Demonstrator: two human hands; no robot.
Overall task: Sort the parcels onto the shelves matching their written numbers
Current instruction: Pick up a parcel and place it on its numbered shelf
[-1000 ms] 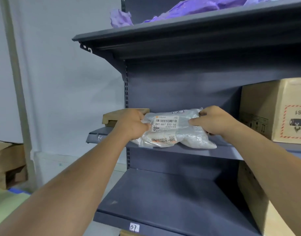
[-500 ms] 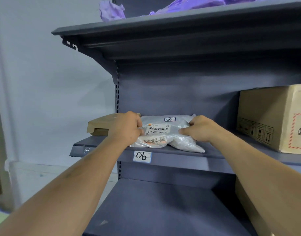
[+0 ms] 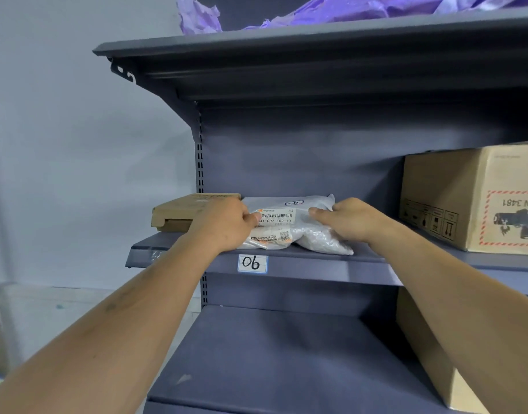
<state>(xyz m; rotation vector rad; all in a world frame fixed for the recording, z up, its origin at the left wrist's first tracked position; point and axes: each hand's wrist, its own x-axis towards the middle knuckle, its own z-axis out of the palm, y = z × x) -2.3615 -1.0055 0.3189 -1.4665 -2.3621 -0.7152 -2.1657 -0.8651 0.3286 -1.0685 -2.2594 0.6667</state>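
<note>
Now the left hand [image 3: 224,225] and right hand [image 3: 355,222] pinch the white parcel [image 3: 289,224] by its ends, fingers [image 3: 316,211] curled, on the 06 shelf [image 3: 331,265]. A flat cardboard box [image 3: 179,210] lies just left of the fingers; a UN 3481 carton [image 3: 466,198] stands farther right.

Stockroom, numbered metal shelves [image 3: 316,268], cartons [image 3: 454,192]

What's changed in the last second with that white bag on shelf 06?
The white bag went from tipped up at the shelf front to lying flatter, farther in. Left hand and right hand keep gripping its ends. The flat brown box and big carton stayed put.
</note>
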